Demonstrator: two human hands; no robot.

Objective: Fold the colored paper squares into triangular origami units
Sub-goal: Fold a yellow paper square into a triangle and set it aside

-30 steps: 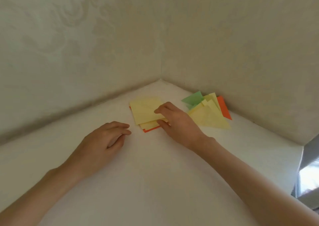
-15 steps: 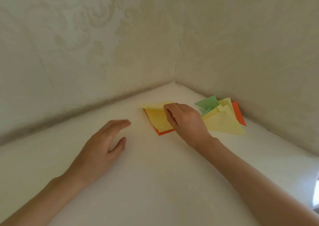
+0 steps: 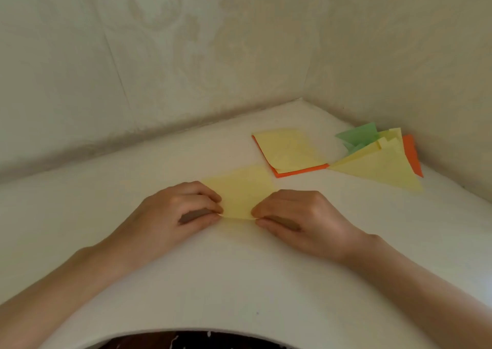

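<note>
Table (image 3: pixel 80 202): white, pushed into a corner where two pale patterned walls (image 3: pixel 186 55) meet.
Left hand (image 3: pixel 183 210): knuckles up, fingers curled. The thumb and fingertips pinch the near left edge of the yellow sheet.
Yellow sheet (image 3: pixel 241 191): lies on the table between the two hands, near the middle of the view. Its near edge is held at both ends and the far part is spread flat toward the walls.
Right hand (image 3: pixel 295 215): mirrors the other hand, with fingers curled and the thumb and fingertips pinching the near right edge of the same sheet.
Stack of squares (image 3: pixel 287 149): behind the right hand and apart from the held sheet. Yellow sheets are on top, and an orange square (image 3: pixel 300 171) shows along the bottom edges.
Folded triangles (image 3: pixel 378 167): a loose pile just beside the stack, close to the right wall. Most are yellow, with a green triangle (image 3: pixel 359 135) at the back and an orange triangle (image 3: pixel 411 154) on the far right.
</note>
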